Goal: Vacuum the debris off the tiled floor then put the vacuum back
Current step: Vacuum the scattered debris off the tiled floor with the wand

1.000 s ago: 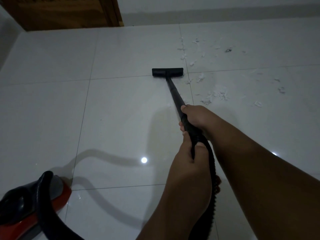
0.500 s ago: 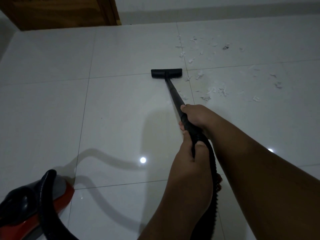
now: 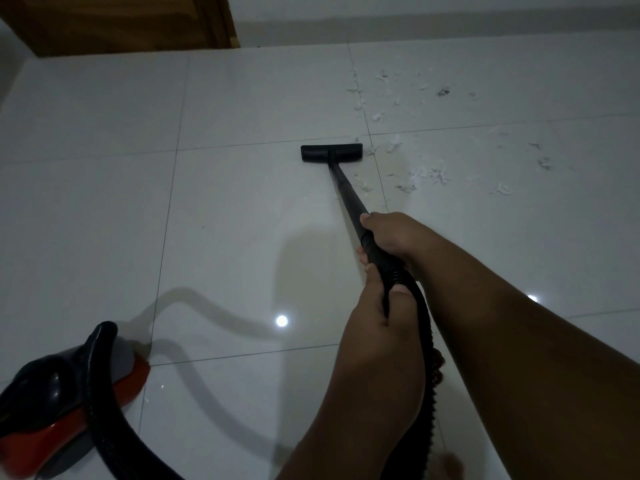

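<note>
Since the earlier frame the black floor nozzle (image 3: 331, 153) has barely shifted, flat on the tiled floor (image 3: 225, 220) just left of the white debris (image 3: 420, 174). The right hand (image 3: 389, 235) and left hand (image 3: 382, 327) both clamp the black wand (image 3: 347, 194). The red-and-black vacuum body (image 3: 65, 393) sits lower left.

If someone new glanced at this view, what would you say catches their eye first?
Most striking are the two hands, right hand ahead of left hand, gripping the black vacuum wand in the centre; its floor head rests on the pale tiled floor. To its right lies scattered white debris. At the lower left sits the red and black vacuum body.
</note>
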